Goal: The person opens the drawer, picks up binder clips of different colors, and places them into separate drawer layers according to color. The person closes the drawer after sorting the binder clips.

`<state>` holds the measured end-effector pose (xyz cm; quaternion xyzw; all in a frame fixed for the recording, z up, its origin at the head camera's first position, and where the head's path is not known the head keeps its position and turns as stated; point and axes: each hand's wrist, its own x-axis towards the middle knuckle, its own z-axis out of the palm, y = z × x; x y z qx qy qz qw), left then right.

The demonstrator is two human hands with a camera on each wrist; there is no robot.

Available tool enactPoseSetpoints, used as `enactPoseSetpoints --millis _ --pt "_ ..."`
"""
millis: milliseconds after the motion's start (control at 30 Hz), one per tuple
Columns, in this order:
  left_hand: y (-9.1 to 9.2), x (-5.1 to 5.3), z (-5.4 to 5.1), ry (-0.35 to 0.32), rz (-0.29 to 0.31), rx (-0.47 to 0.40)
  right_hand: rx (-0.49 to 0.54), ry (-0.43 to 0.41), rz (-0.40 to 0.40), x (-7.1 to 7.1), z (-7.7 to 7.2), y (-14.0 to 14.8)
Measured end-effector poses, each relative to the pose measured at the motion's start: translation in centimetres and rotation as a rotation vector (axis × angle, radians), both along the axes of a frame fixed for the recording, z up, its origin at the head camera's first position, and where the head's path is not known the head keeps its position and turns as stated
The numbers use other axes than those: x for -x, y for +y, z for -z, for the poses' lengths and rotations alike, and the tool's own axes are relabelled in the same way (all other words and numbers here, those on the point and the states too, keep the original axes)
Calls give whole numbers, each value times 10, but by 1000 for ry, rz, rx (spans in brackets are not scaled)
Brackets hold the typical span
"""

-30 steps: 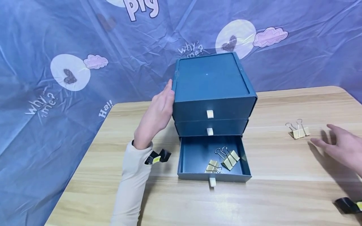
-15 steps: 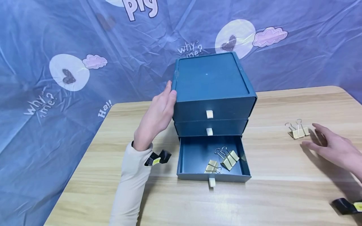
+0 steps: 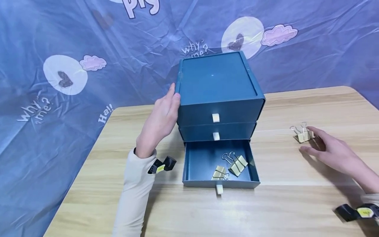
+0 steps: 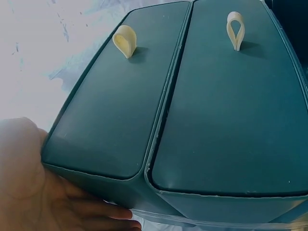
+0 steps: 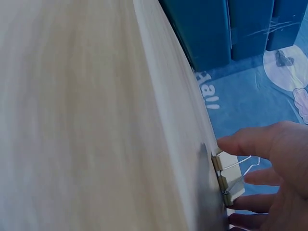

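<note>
A dark blue drawer cabinet point(image 3: 219, 79) stands on the table with its bottom drawer point(image 3: 196, 161) pulled out. My left hand point(image 3: 160, 120) rests with straight fingers against the cabinet's left side. Inside that drawer lie two gold binder clips, a larger one point(image 3: 238, 165) and a smaller one point(image 3: 219, 172). Another gold binder clip point(image 3: 302, 137) stands on the table to the right, its wire handles up. My right hand point(image 3: 334, 149) is beside it, thumb and fingers spread around its near and right sides; in the right wrist view, whether the fingertips touch it is unclear.
White fabric pull tabs point(image 3: 215, 118) stick out of the drawer fronts. The wooden table point(image 3: 281, 210) runs back to a blue printed cloth point(image 3: 133, 59). A black wrist camera point(image 3: 162, 164) sits on my left sleeve, another point(image 3: 347, 212) on my right.
My right hand has moved left from the table's right side to the clip. The left hand stays on the cabinet. The whole head view has shifted slightly.
</note>
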<state>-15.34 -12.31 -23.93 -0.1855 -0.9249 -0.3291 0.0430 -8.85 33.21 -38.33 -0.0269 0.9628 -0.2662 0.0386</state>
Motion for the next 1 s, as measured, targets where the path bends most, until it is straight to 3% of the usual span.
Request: enactPoseSetpoints --millis 267,500,700,1000 --pt "-5 -1 1 -5 -11 -20 16 119 34 15 0 -22" --pt "-6 -3 4 -19 -20 -23 -23 344 28 19 7 -32" --pt "-4 -2 5 -18 -4 -27 32 349 23 12 3 -41" --pt "-3 0 4 2 11 -27 67 414 -84 -1 -11 -71"
